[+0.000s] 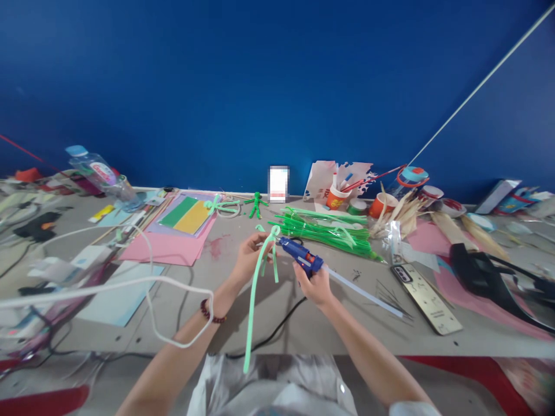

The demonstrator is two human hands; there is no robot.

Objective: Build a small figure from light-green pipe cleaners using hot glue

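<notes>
My left hand (pixel 250 257) is closed around light green pipe cleaners (pixel 256 289); their long ends hang down toward my lap. My right hand (pixel 315 284) grips a blue hot glue gun (pixel 300 256) with a clear glue stick (pixel 364 293) jutting out behind it. The gun's nozzle points left and touches the looped top of the pipe cleaners just right of my left fingers. A black cord (pixel 277 329) runs from under my hands toward the table's near edge.
A pile of bright green pipe cleaners (pixel 329 230) lies just beyond my hands. Pink, green and yellow paper sheets (pixel 182 222), a small green figure (pixel 256 203), a water bottle (pixel 97 171), cups of pens (pixel 336 196), a phone (pixel 427 297) and white cables (pixel 147 280) crowd the table.
</notes>
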